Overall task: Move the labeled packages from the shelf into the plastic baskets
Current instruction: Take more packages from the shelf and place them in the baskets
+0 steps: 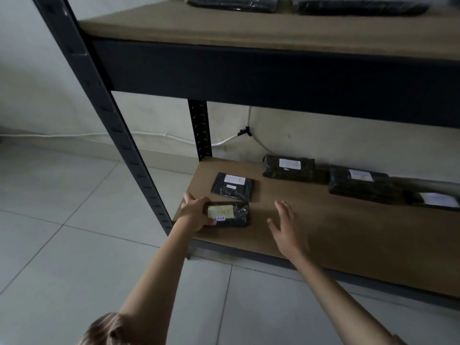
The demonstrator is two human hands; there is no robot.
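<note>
Low shelf board (311, 220): left hand (195, 212) grips crosswise-lying package (229, 214); right hand (286, 227) spread.

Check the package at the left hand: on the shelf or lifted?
Cannot tell: the left hand grips the package at its end, low over the bottom shelf.

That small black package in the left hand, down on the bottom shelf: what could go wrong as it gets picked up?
1. The left hand grips the small package by one end only, with the right hand open beside it, so the glossy wrap might slip out.
2. It lies near the bottom shelf front corner, so a slip could drop it on the tiled floor.
3. No basket is in view, so the carry may be awkward.
</note>
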